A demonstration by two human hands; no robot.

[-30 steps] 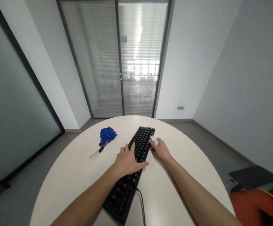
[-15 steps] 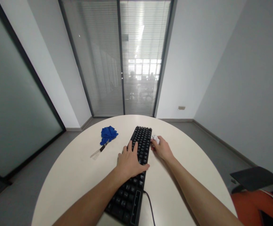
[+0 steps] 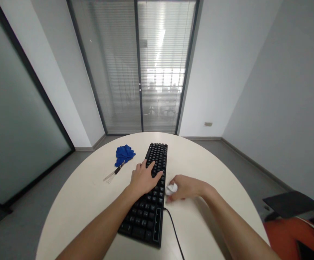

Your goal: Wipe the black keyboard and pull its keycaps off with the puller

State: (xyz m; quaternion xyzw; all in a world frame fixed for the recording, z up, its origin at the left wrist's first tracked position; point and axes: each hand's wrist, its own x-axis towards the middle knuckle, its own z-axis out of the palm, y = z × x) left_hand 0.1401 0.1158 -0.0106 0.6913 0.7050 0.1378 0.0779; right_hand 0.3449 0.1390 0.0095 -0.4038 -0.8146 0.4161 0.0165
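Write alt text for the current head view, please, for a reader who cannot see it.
A left hand rests on a black keyboard while the right holds a white wad beside it; left, a blue cloth and whisk.

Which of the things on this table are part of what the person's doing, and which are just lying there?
Seem part of the work:
- Black keyboard, with the left hand on it
- Crumpled white wad, held in the right hand
- Black cable, running from the keyboard

Seem just lying about:
- Blue cloth, bunched up
- Whisk, beside the cloth
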